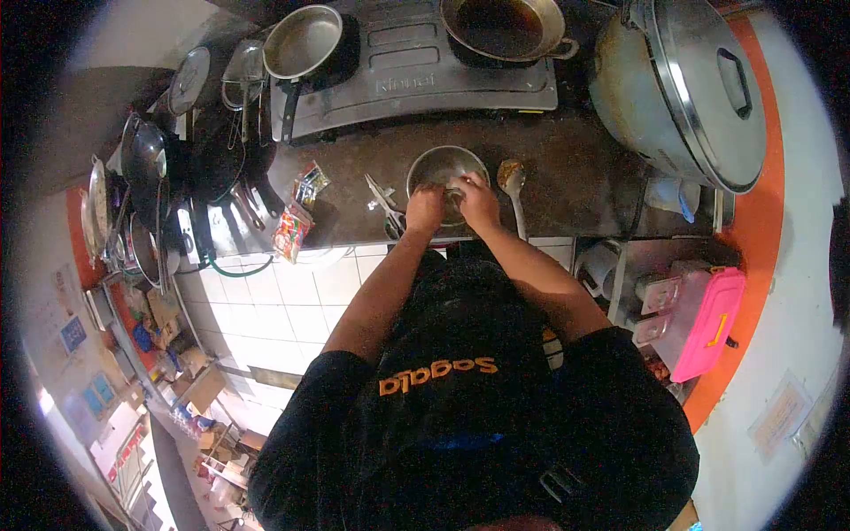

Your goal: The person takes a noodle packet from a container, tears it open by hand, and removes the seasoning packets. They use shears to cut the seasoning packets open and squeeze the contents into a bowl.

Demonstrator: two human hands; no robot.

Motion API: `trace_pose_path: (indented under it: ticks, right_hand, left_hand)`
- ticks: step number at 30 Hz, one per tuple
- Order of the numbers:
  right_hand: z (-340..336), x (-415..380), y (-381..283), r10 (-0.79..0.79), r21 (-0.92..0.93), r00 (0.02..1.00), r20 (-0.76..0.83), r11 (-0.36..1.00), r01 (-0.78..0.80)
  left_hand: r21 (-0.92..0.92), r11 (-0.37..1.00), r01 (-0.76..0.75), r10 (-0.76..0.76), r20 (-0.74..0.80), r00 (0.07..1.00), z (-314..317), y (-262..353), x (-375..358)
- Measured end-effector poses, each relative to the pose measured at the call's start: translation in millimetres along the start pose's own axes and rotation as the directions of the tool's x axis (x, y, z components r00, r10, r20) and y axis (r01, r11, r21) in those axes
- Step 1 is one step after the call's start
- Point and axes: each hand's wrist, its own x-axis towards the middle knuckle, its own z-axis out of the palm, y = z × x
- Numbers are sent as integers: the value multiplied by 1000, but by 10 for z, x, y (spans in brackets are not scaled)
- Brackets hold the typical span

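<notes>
Both hands, left hand and right hand, are closing around something pale over the metal bowl, seemingly emptying it, calling next for steady squeezing.

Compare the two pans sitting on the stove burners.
The left pan is pale silvery steel with a long dark handle pointing toward the person; the right pan is wider, dark inside, with only a short stub handle showing. Both look empty of solid food and sit on the grey stove.
</notes>
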Motion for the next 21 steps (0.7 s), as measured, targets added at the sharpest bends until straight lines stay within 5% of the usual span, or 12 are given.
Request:
trace_pose_path:
  ticks: [6, 15, 21]
  right_hand:
    - [-13, -4, -50, 3, -39, 999, -32, 999, -4]
    - [69, -1, 47, -28, -114, 998, -54, 993, 22]
    - [115, -16, 76, -24, -103, 999, -37, 995, 21]
  left_hand:
    - [37, 999, -13, 10, 58, 998, 20, 3, 13]
    - [44, 998, -42, 45, -76, 996, 85, -142, -40]
    - [104, 994, -20, 20, 3, 1000, 18, -121, -63]
